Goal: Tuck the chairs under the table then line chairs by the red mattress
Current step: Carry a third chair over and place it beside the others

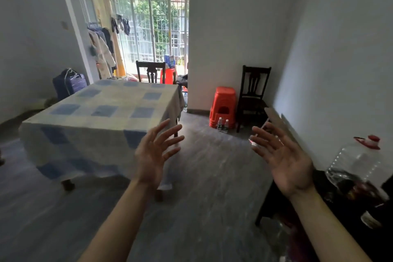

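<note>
A table (102, 100) under a blue-and-cream checked cloth fills the left middle of the room. One dark wooden chair (151, 71) stands at its far side, only the backrest showing above the tabletop. A second dark wooden chair (253, 95) stands apart in the right corner against the wall. My left hand (156, 153) is raised in front of the table's near right corner, fingers spread, holding nothing. My right hand (280, 155) is raised palm-in, fingers apart, also empty. No red mattress is in view.
A stack of red plastic stools (223, 105) with two small water bottles (222, 124) stands beside the corner chair. A large clear jug with a red cap (359, 161) sits on dark furniture at the right. A blue suitcase (70, 85) and hanging clothes (102, 49) are at the left back.
</note>
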`<state>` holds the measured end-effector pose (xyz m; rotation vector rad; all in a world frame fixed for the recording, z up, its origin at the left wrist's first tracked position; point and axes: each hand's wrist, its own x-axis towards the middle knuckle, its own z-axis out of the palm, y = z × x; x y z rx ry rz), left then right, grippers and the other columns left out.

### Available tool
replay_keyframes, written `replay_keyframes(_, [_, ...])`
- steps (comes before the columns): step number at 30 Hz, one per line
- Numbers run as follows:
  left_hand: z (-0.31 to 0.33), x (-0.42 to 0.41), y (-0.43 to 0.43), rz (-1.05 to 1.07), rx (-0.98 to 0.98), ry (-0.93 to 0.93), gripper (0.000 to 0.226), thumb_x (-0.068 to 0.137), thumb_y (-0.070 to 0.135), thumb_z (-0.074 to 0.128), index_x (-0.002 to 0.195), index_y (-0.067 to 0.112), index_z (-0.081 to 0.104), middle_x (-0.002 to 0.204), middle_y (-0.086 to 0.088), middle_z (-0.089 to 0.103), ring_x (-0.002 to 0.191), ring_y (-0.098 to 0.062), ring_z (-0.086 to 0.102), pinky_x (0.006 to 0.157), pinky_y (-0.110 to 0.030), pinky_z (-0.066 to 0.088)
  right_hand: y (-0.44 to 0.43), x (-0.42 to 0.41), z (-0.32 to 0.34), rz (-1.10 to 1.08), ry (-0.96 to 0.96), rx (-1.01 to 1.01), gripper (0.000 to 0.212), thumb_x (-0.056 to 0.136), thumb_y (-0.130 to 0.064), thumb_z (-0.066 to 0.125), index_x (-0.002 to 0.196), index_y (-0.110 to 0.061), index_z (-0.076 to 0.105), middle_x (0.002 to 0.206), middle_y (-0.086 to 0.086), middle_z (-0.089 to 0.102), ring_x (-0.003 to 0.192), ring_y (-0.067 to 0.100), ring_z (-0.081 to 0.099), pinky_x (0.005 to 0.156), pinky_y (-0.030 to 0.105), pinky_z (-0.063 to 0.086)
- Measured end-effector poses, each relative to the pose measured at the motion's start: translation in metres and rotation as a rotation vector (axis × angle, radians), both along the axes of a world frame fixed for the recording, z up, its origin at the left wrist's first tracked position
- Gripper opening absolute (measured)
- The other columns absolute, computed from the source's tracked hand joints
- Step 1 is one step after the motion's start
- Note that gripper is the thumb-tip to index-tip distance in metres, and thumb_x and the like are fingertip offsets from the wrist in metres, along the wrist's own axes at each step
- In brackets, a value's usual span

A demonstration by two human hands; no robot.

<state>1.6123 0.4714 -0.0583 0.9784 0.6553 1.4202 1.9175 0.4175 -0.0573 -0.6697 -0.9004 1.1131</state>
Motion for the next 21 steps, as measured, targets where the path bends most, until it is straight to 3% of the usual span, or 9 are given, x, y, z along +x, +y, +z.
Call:
replay_keyframes(8, [0.008, 0.048, 0.242, -0.068, 0.029, 0.074, 0.053, 0.101, 0.049, 0.037, 0.139, 0.02, 0.061, 0.134, -0.01, 0.07, 0.12, -0.034, 0.068, 0.098, -0.054, 0.047, 0.224, 0.051, 0.005, -0.101, -0.021, -0.035, 0.042, 0.105, -0.033, 0.035, 0.133, -0.017, 0.063, 0.138, 0.021, 0.064, 0.119, 0.032, 0.066, 0.094, 0.039, 0.057])
replay_keyframes(15, [-0.022, 0.113, 0.454, -0.084, -0.046, 0.095, 0.053, 0.101, 0.05, 0.037, 0.138, 0.022, 0.061, 0.135, -0.009, 0.069, 0.114, -0.032, 0.071, 0.1, -0.054, 0.045, 0.444, 0.115, -0.033, -0.081, 0.008, -0.047, 0.047, 0.107, -0.031, 0.031, 0.145, -0.012, 0.051, 0.142, 0.019, 0.061, 0.129, 0.036, 0.059, 0.108, 0.049, 0.046])
replay_keyframes(21, [0.0, 0.168, 0.645, -0.038, -0.056, 0.069, 0.052, 0.104, 0.049, 0.031, 0.137, 0.023, 0.061, 0.136, -0.009, 0.069, 0.119, -0.033, 0.068, 0.101, -0.056, 0.045, 0.645, 0.175, -0.008, -0.077, 0.005, -0.066, 0.048, 0.106, -0.033, 0.033, 0.145, -0.013, 0.051, 0.141, 0.016, 0.063, 0.132, 0.035, 0.058, 0.113, 0.055, 0.039])
